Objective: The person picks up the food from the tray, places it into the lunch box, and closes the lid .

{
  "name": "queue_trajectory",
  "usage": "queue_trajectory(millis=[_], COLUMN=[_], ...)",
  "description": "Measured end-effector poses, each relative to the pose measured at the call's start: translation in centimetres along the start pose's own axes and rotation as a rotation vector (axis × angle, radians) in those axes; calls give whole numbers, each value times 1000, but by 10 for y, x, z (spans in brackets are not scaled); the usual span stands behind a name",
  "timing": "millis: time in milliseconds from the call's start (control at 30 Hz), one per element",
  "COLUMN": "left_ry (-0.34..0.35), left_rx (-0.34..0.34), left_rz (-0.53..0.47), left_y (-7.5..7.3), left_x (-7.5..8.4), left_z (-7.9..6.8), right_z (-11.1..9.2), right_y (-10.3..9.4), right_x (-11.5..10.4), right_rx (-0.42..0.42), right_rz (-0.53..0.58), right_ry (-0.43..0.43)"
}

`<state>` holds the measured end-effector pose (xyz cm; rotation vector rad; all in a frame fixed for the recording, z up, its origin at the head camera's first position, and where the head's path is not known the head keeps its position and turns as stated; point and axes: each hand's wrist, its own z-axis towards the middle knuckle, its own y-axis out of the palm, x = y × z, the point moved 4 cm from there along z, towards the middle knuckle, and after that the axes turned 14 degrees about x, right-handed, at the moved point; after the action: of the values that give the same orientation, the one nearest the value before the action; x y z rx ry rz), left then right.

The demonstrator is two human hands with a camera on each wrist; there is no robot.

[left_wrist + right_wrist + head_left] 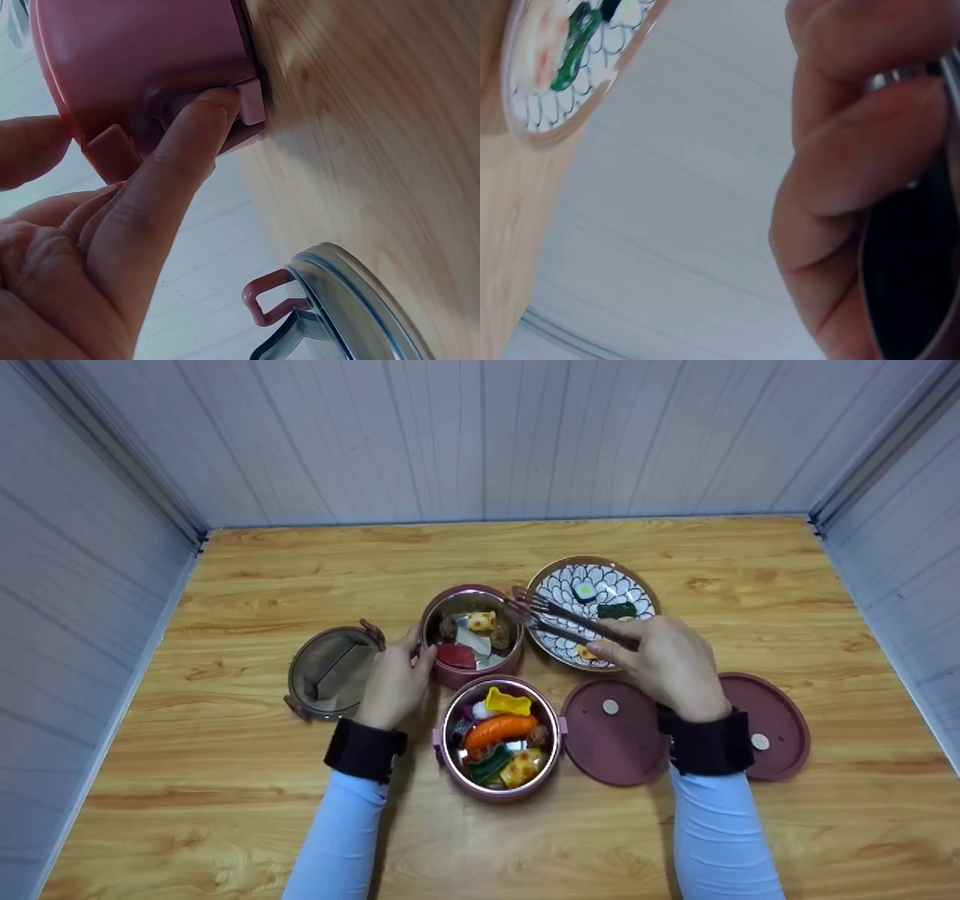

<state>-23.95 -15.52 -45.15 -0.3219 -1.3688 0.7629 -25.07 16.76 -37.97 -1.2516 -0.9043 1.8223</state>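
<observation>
My left hand (pixel 397 679) grips the left side of a round dark-pink lunch box (pixel 517 664), one finger at its side clasp (pixel 252 101) in the left wrist view. Inside lie a red piece (pixel 454 656), a spotted yellow piece (pixel 481 621), brown balls and pale pieces. My right hand (pixel 671 660) holds dark tongs (pixel 574 619) with fork-like ends, their tips over the box's right rim beside the patterned plate (pixel 651 591). Whether the tips hold anything, I cannot tell. On the plate are a sushi roll (pixel 584 590) and a dark green piece (pixel 616 610).
Nearer me stands a second pink lunch box (pixel 495 795) filled with toy food, including an orange sausage (pixel 501 730). A clear lid (pixel 334 671) with clasps lies left. Two dark-pink lids (pixel 611 750) lie right, one partly under my right wrist. Walls (pixel 480 442) enclose the table's back and sides.
</observation>
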Motion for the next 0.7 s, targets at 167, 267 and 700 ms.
queue_trajectory(millis=[167,267,700], left_ry=[-3,-3,25], left_rx=[-4,-4,11], left_rz=[-7,-12,-22], left_y=[0,1,1], left_x=[0,0,1], left_z=[0,0,0], right_z=[-3,-4,-7], right_y=[4,6,12], right_x=[-10,-15,-23], right_rx=[-33,-72,-115], right_rz=[0,-9,-36], right_ry=[-54,-81,-130])
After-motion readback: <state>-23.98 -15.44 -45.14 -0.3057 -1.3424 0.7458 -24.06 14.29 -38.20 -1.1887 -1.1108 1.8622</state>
